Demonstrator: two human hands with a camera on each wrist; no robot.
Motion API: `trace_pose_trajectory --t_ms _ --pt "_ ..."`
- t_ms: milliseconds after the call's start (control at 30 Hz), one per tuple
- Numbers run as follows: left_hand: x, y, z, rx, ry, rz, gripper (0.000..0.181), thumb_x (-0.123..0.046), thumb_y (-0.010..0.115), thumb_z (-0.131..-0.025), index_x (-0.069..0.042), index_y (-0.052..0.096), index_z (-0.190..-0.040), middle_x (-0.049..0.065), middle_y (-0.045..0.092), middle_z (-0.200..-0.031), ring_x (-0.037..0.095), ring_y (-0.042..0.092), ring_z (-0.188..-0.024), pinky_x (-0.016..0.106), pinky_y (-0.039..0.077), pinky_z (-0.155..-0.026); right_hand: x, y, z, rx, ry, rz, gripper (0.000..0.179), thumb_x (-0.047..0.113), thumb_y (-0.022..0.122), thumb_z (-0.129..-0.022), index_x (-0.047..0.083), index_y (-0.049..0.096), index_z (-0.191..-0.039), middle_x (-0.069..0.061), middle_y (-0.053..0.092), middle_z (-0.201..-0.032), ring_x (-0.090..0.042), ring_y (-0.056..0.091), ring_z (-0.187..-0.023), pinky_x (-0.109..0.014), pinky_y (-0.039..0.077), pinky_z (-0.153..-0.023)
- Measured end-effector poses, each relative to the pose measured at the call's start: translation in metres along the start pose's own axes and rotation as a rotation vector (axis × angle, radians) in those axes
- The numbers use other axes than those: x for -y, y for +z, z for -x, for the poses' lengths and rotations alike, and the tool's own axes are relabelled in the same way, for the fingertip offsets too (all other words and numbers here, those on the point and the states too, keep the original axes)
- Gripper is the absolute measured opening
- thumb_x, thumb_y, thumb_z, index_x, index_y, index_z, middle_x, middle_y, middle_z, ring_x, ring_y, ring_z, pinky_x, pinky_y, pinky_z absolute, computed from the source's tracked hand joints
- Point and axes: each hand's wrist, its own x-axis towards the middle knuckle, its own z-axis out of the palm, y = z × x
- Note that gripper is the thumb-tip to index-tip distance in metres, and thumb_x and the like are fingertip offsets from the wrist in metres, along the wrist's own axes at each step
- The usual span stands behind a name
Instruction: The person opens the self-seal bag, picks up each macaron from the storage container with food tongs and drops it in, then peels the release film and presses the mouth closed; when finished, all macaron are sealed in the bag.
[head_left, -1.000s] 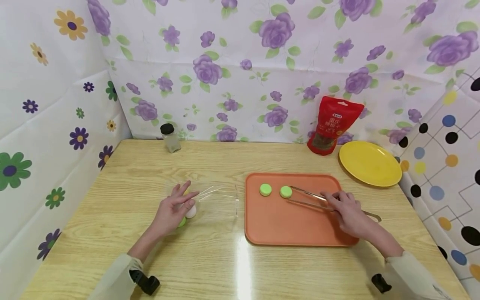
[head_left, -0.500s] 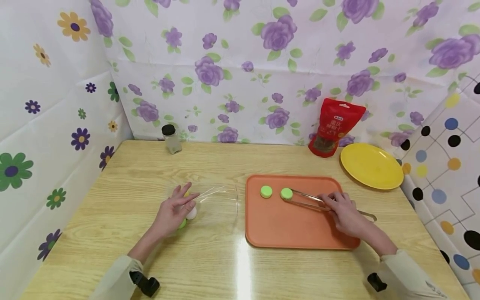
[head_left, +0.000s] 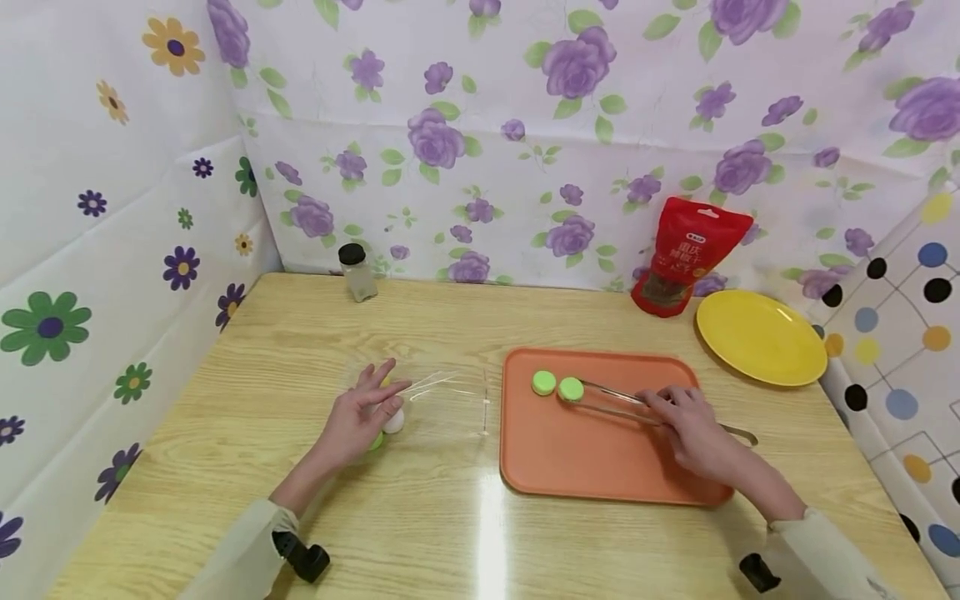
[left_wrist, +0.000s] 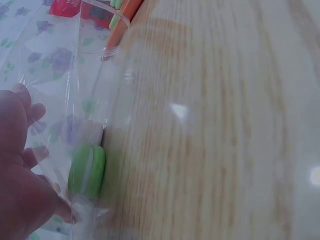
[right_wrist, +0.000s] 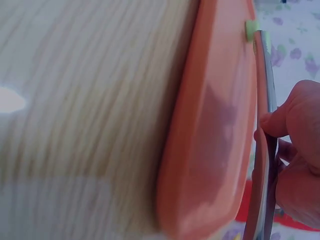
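Observation:
My left hand (head_left: pixel 356 421) pinches a clear plastic bag (head_left: pixel 450 408) that lies on the table, its mouth facing the tray. Inside the bag, close by the fingers, are a green macaron (left_wrist: pixel 87 171) and a white one; a bit of yellow shows behind the fingers. My right hand (head_left: pixel 693 433) holds metal tongs (right_wrist: pixel 269 80) over the orange tray (head_left: pixel 570 467). Between the tong tips sits a light green macaron (head_left: pixel 571 389), close over the tray. Just left of it a second green macaron (head_left: pixel 543 382) lies on the tray.
A small jar (head_left: pixel 358 273) with a black lid stands at the back left. At the back right are a red pouch (head_left: pixel 686 254) and a yellow plate (head_left: pixel 761 337). Patterned cloth walls enclose the table (head_left: pixel 420 517) on the back and sides.
The tongs have moved left with the green macaron, bringing it nearer the other one on the tray. The left hand stays at the bag. The head view has shifted slightly.

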Motion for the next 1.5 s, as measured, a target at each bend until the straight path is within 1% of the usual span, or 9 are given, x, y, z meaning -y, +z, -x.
trace_pose_trajectory --t_ms 100,200,367,567,800,967,1167,1367,1500 --pt "-0.001 0.000 0.001 -0.003 -0.009 -0.005 0.023 0.000 0.063 -0.097 0.005 0.070 -0.118 0.027 0.038 -0.151 0.056 0.013 -0.143 0.081 -0.004 -0.100 0.012 -0.001 -0.008 0.007 -0.016 -0.027 0.056 -0.019 0.069 -0.078 0.002 0.061 -0.129 -0.012 0.055 -0.104 -0.030 0.045 -0.086 -0.043 0.038 -0.069" --pt "0.000 -0.001 0.002 0.016 -0.027 -0.005 0.024 -0.002 0.062 -0.098 0.005 0.069 -0.120 0.027 0.037 -0.152 0.055 0.010 -0.144 0.080 -0.005 -0.101 0.022 0.001 -0.015 0.024 -0.032 -0.037 0.054 -0.018 0.069 -0.081 0.003 0.062 -0.130 -0.011 0.056 -0.105 -0.030 0.046 -0.088 -0.044 0.040 -0.071" --pt "-0.001 -0.002 0.004 0.032 -0.051 -0.009 0.025 -0.004 0.062 -0.099 0.004 0.068 -0.122 0.026 0.035 -0.154 0.053 0.006 -0.145 0.080 -0.007 -0.100 0.037 0.006 -0.029 0.071 -0.027 -0.053 0.052 -0.014 0.067 -0.086 0.007 0.061 -0.133 -0.009 0.057 -0.107 -0.031 0.048 -0.094 -0.048 0.041 -0.076" --pt "-0.001 -0.003 0.001 0.033 -0.034 -0.018 0.026 -0.005 0.062 -0.099 0.003 0.069 -0.123 0.026 0.035 -0.154 0.054 0.007 -0.145 0.080 -0.006 -0.101 0.054 0.013 -0.051 0.121 -0.024 -0.083 0.051 -0.012 0.064 -0.090 0.008 0.059 -0.136 -0.011 0.056 -0.109 -0.031 0.047 -0.097 -0.048 0.043 -0.079" --pt "0.001 -0.003 0.000 0.030 -0.024 0.022 0.025 -0.002 0.061 -0.099 0.006 0.068 -0.122 0.028 0.035 -0.153 0.054 0.006 -0.145 0.076 -0.008 -0.104 0.078 0.024 -0.079 0.151 -0.078 -0.109 0.049 -0.012 0.063 -0.091 0.003 0.057 -0.137 -0.014 0.056 -0.112 -0.032 0.048 -0.098 -0.048 0.042 -0.079" --pt "-0.002 -0.004 0.000 0.027 -0.021 0.003 0.025 -0.004 0.062 -0.099 0.005 0.068 -0.122 0.027 0.036 -0.153 0.055 0.008 -0.144 0.079 -0.007 -0.101 0.096 0.032 -0.101 0.193 -0.098 -0.114 0.045 -0.008 0.061 -0.094 0.004 0.056 -0.137 -0.013 0.056 -0.110 -0.030 0.046 -0.094 -0.045 0.041 -0.078" --pt "-0.004 -0.003 0.000 0.020 -0.021 -0.002 0.025 -0.003 0.062 -0.099 0.005 0.069 -0.121 0.027 0.036 -0.152 0.054 0.010 -0.144 0.080 -0.007 -0.100 0.113 0.045 -0.125 0.201 -0.087 -0.137 0.039 -0.004 0.063 -0.095 -0.004 0.057 -0.134 -0.019 0.058 -0.116 -0.037 0.049 -0.103 -0.052 0.043 -0.086" --pt "-0.005 -0.004 0.000 0.024 -0.027 0.004 0.026 -0.004 0.062 -0.099 0.005 0.068 -0.122 0.026 0.036 -0.153 0.053 0.009 -0.145 0.077 -0.007 -0.103 0.129 0.057 -0.142 0.204 -0.088 -0.092 0.036 -0.002 0.065 -0.095 -0.003 0.058 -0.130 -0.018 0.059 -0.113 -0.037 0.049 -0.100 -0.049 0.043 -0.081" --pt "-0.004 -0.005 0.000 0.027 -0.033 0.014 0.026 -0.005 0.062 -0.099 0.005 0.068 -0.123 0.026 0.034 -0.154 0.052 0.007 -0.146 0.077 -0.009 -0.103 0.137 0.062 -0.152 0.210 -0.103 -0.045 0.035 -0.001 0.065 -0.095 -0.001 0.058 -0.129 -0.018 0.059 -0.112 -0.036 0.050 -0.098 -0.048 0.043 -0.082"
